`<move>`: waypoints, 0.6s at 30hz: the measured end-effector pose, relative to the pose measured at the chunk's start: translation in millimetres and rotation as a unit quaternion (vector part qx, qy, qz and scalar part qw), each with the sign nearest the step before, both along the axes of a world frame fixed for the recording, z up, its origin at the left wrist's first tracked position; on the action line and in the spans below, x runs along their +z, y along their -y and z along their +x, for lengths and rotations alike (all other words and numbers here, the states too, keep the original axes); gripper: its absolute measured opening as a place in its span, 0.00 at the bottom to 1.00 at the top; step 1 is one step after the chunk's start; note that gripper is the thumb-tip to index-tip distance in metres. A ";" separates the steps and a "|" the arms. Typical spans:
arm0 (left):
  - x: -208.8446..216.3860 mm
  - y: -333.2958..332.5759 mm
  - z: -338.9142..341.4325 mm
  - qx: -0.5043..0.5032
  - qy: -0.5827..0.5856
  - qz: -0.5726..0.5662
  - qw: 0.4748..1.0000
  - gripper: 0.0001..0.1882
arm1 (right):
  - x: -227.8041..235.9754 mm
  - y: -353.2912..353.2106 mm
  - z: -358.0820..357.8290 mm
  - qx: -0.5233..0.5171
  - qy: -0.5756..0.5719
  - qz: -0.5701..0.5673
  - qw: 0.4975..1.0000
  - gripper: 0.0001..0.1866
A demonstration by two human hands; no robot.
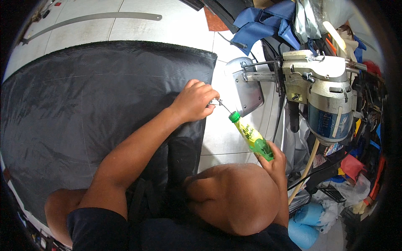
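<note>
Over the right edge of a large black fabric sheet (pixel 54 125), my left hand (pixel 195 100) is closed around a thin metal tool (pixel 225 106). Its grip is mostly hidden by my fingers, so I cannot tell its exact kind. The tool's narrow end reaches the green cap of a plastic bottle (pixel 250 136), touching or nearly touching it. My right hand (pixel 274 161) grips that bottle by its base. The bottle is green with a yellow label and tilts up and to the left, cap toward my left hand.
A silver motor-driven machine (pixel 324 92) with a metal base plate (pixel 245 88) stands to the right. Blue fabric (pixel 268 23) lies behind it. A long metal ruler (pixel 96 16) rests on the white tiled floor. A wooden stick (pixel 305 171), blue rolls (pixel 303 232) and scraps crowd the right side.
</note>
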State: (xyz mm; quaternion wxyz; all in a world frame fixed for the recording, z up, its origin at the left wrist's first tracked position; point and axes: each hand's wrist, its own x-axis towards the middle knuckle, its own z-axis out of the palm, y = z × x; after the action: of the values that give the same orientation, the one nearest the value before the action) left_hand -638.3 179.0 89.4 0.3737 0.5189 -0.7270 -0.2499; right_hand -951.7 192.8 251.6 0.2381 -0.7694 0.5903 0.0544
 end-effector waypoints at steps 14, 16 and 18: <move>-0.5 -3.5 0.3 0.000 0.008 0.003 1.000 0.12 | -2.9 -4.0 -5.7 0.017 -0.007 -0.040 0.999 0.23; -0.5 -3.9 0.4 0.002 0.008 0.002 1.000 0.12 | -3.1 -3.9 -7.3 0.009 -0.010 -0.034 0.999 0.23; -1.2 -4.0 0.5 0.002 0.007 0.003 1.000 0.12 | -3.2 -4.1 -8.3 -0.009 -0.013 -0.021 1.000 0.22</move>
State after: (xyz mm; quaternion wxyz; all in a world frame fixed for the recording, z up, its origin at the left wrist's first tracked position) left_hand -637.8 183.0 88.3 0.3673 0.5231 -0.7279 -0.2483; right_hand -960.0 196.8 248.3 0.2151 -0.7681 0.6010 0.0498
